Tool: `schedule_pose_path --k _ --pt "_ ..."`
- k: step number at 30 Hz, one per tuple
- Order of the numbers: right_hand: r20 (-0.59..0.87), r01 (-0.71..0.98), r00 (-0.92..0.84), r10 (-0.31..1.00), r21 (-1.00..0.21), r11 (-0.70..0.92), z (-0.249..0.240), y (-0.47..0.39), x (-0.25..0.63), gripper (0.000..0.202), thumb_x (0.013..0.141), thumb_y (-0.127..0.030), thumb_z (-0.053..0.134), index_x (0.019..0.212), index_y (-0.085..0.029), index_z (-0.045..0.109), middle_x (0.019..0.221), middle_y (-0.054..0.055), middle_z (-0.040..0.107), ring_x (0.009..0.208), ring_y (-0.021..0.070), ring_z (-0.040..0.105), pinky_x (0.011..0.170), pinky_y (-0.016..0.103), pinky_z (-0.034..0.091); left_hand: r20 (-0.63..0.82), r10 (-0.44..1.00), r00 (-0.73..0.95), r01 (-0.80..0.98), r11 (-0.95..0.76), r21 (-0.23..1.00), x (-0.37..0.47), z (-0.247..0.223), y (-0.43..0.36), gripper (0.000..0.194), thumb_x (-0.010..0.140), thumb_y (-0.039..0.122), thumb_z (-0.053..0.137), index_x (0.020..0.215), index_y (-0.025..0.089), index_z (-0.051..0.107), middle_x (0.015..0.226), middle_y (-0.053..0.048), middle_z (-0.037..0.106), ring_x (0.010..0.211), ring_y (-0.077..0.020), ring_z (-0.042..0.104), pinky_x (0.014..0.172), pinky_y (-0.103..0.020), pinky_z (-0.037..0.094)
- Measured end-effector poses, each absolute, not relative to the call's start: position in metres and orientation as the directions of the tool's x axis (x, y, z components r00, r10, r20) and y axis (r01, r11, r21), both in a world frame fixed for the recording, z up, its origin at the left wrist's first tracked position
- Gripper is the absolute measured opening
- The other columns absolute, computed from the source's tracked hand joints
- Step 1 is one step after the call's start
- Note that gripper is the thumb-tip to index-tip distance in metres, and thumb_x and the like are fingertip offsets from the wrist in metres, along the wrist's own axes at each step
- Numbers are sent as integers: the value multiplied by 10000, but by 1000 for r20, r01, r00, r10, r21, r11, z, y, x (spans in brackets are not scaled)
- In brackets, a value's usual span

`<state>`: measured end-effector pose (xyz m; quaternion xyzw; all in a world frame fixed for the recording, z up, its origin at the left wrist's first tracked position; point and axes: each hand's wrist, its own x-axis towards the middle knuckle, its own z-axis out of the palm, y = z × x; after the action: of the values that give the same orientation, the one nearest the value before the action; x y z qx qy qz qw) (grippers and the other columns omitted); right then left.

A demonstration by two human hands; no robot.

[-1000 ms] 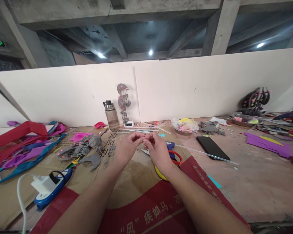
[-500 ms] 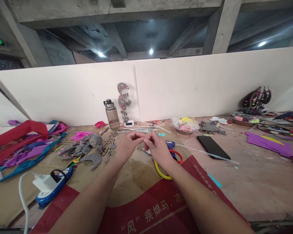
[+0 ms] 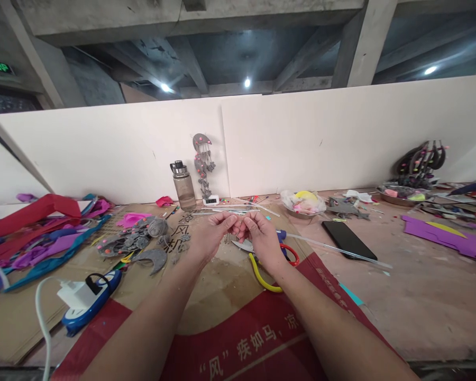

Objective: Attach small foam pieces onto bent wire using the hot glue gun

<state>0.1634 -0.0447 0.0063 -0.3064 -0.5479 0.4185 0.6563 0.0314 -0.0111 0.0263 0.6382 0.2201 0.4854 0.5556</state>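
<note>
My left hand and my right hand meet at the fingertips over the cardboard, each closed in a pinch. Whatever they hold between the fingers is too small to make out. Scissors with a yellow and a red handle lie partly under my right hand, blades toward the left. A blue glue gun with a long clear glue stick shows just beyond that hand. Left of my left hand are a gray felt crescent and a gray yarn ball.
A water bottle and a gray hanging ornament stand by the white board. A black phone lies right. At left are colored felt strips and a blue power strip. A bag-covered bowl sits behind.
The fingers of both hands have curled in more, and the hands are turned slightly against each other. The whole view has shifted a little.
</note>
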Motion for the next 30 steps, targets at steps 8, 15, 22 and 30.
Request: schedule_pose_path --k 8,15,22,30 --pt "490 -113 80 868 -861 497 -1 -41 164 155 896 -372 511 849 -229 476 666 -47 532 568 119 517 537 260 459 420 807 416 -142 -399 906 31 24 -14 194 785 341 676 795 147 671 656 -5 639 601 -125 572 626 -266 462" --pt "502 -106 77 861 -855 508 -4 -39 163 129 887 -326 524 885 -247 422 682 -55 517 565 121 515 522 258 451 453 799 396 -79 -462 883 29 26 -15 170 773 314 703 768 161 630 670 1 660 620 -126 608 639 -252 473" --pt "579 167 87 811 -811 561 -5 -40 168 74 891 -263 476 880 -248 405 650 -58 498 550 123 477 539 260 394 443 810 383 16 -486 874 28 24 -11 184 749 324 718 763 161 634 710 -10 666 664 -145 623 665 -266 485" --pt "591 268 77 803 -788 554 -5 -39 171 54 879 -262 459 876 -240 410 678 -47 480 576 127 458 553 266 378 456 782 424 126 -550 826 26 26 -11 180 795 351 663 773 180 612 741 7 653 700 -138 599 678 -254 452"
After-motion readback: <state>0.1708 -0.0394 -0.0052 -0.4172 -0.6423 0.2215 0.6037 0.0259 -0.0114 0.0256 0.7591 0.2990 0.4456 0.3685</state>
